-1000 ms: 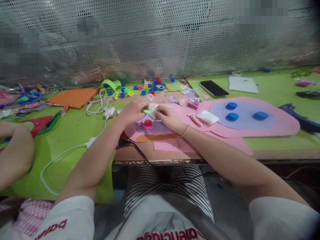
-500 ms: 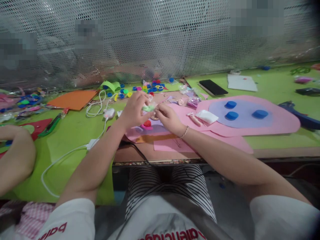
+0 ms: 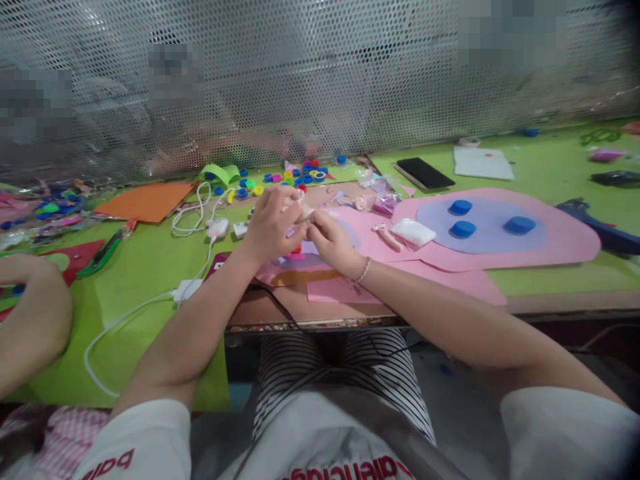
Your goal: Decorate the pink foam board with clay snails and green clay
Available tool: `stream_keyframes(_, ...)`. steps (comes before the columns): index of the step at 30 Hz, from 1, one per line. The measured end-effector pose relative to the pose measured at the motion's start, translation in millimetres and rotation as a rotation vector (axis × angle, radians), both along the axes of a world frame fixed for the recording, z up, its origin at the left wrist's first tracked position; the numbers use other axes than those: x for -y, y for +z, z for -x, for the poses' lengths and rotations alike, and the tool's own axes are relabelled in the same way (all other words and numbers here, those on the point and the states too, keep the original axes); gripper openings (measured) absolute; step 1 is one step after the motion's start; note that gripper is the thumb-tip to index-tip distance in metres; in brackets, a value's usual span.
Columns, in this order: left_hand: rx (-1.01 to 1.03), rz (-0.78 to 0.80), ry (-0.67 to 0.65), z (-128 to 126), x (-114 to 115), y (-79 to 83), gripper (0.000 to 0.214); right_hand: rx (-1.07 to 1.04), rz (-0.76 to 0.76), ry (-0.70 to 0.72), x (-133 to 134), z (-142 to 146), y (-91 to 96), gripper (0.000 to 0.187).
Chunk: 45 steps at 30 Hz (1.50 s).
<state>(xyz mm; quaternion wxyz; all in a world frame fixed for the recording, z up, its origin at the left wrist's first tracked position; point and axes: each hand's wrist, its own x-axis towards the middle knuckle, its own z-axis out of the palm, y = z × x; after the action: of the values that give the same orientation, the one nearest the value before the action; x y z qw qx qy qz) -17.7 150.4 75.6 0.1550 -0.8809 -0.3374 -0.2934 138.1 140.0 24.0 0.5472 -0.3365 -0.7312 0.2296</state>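
Left hand (image 3: 274, 223): fingers curled inward; whether they gripped anything could not be told.
Right hand (image 3: 333, 243): thumb and finger drawn together beside the left fingertips, contents hidden.
Red-and-pink piece (image 3: 296, 253): lay beneath the hands, partly covered, over the pink cutout (image 3: 371, 227).
Blue caps (image 3: 463, 229): three sat farther right.

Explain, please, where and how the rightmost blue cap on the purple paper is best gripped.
Probably pinch the rightmost blue cap by opposite sides, coming from above: it is round, sits flat on the purple paper and stands apart.
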Motion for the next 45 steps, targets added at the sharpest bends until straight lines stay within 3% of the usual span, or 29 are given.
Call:
stream_keyframes(12, -0.254, -0.049, 0.0, -6, -1, 4.5, 0.019, -0.001, -0.006, -0.034, -2, -2, -1.2, 0.015)
stream_keyframes(19, -0.09, 0.068, -0.036, -6, -8, -0.9, 0.015, -0.063, 0.082, -0.006, -5, -3, 2.7, 0.017)
stream_keyframes(26, -0.024, 0.1, -0.025, -3, -9, 2.5, 0.013, -0.089, 0.139, -0.067, -13, -14, 6.8, 0.016)
stream_keyframes(32, 0.039, 0.122, -0.048, 0, -12, 0.9, 0.013, 0.084, -0.034, -0.128, -12, -14, 4.5, 0.017)
stream_keyframes(36, 0.042, 0.161, -0.049, -1, -11, 0.9, 0.015, 0.142, -0.187, -0.112, -10, -14, 4.1, 0.009)
stream_keyframes(41, 0.033, 0.196, -0.038, -2, -7, 1.3, 0.016, 0.196, -0.402, -0.084, -11, -17, 2.5, 0.015)
stream_keyframes(45, 0.011, 0.148, 0.0, -2, -7, 1.3, 0.018, 0.164, -0.399, -0.095, -16, -18, -0.7, 0.017)
